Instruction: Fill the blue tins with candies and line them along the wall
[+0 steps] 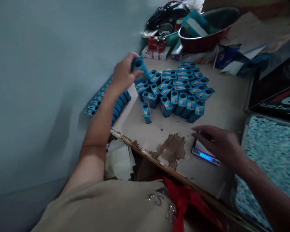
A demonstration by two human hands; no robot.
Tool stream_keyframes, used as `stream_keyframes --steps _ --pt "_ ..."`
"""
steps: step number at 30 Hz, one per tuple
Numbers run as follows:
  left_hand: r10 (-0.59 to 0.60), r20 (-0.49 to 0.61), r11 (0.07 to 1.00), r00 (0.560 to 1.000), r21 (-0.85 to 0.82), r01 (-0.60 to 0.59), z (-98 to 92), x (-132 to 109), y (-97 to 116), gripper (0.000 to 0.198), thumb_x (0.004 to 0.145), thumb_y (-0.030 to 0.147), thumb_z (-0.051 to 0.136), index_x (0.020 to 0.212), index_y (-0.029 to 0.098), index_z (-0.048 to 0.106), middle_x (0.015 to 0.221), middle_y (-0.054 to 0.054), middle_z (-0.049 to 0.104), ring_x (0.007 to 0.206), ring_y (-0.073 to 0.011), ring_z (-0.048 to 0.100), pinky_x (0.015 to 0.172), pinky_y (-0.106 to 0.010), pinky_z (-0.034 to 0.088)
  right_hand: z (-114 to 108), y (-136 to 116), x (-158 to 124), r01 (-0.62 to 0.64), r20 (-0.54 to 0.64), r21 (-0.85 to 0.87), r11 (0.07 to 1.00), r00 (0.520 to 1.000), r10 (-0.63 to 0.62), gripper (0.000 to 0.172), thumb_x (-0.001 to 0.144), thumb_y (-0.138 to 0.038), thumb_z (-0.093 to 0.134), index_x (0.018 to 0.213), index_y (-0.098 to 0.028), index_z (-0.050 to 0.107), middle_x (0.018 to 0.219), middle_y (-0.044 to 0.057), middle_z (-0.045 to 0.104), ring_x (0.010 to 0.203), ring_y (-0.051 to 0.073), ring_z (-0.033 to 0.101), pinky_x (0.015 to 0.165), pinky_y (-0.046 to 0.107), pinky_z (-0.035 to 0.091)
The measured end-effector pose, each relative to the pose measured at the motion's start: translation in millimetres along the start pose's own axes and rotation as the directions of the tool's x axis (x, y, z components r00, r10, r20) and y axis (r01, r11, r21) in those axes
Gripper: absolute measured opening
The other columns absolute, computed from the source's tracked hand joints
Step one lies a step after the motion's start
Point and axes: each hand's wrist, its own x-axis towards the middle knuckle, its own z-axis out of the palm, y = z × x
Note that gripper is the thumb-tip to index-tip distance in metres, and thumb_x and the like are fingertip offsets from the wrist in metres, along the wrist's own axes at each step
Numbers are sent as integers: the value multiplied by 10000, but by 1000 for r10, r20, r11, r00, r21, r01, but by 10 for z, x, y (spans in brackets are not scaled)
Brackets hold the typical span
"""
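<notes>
My left hand (125,72) is closed around a small blue box (139,69) with a dark round hole in its top, raised over the left end of a loose group of similar blue boxes (181,85). One more such box (146,112) stands slightly apart, towards the table's front edge. Low over a small digital scale (205,156) with a lit blue display hovers my right hand (219,143). Its fingers are stretched forward, and I see nothing held in them. The hand hides much of the scale's plate.
Tight rows of blue boxes (119,104) line the wall on the left. A tray of pale blue-green pieces (273,141) lies at right. Behind stand a red basin (203,43), a red tape dispenser (157,43) and a black bag (168,14). The table's front edge (145,153) is worn.
</notes>
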Motion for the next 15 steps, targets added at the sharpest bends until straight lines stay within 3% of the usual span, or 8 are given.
stream_keyframes --steps 2,4,6,10,15 --pt "-87 32 996 996 -4 87 108 346 -520 494 1051 259 830 1489 121 646 1408 55 803 1214 -66 716 1105 -192 538 272 -379 415 160 155 -106 981 978 -143 335 1092 -304 587 1330 -259 817 1141 126 850 951 346 840 803 459 653" --pt "-109 85 994 990 -23 111 285 551 -909 475 1050 209 802 1477 89 634 1408 67 791 1153 -25 678 1072 -154 523 497 -730 857 246 333 -272 930 931 -149 464 1134 -184 509 1542 -203 728 1354 175 808 1068 329 833 791 387 607" --pt "-71 157 996 985 -49 80 451 613 -1187 443 1052 186 771 1466 101 637 1415 109 779 1133 7 640 1094 -128 506 668 -1004 1259 312 447 -407 859 888 -110 581 1115 -64 456 1644 -202 654 1354 182 795 1022 303 827 718 345 536" --pt "79 305 993 949 -107 -48 664 498 -1530 321 1084 281 716 1372 141 706 1363 147 785 1144 14 619 1119 -127 493 885 -1284 1774 405 552 -513 757 831 -70 518 1047 20 488 1432 -166 780 1225 192 823 979 302 829 676 332 479" --pt "143 306 988 941 -105 -116 890 277 -1667 381 1108 373 715 1428 168 707 1439 39 781 1260 -93 629 1255 -294 463 899 -1380 1799 384 569 -535 753 822 -15 376 1058 8 599 1209 -200 873 1169 168 860 1066 341 840 712 345 482"
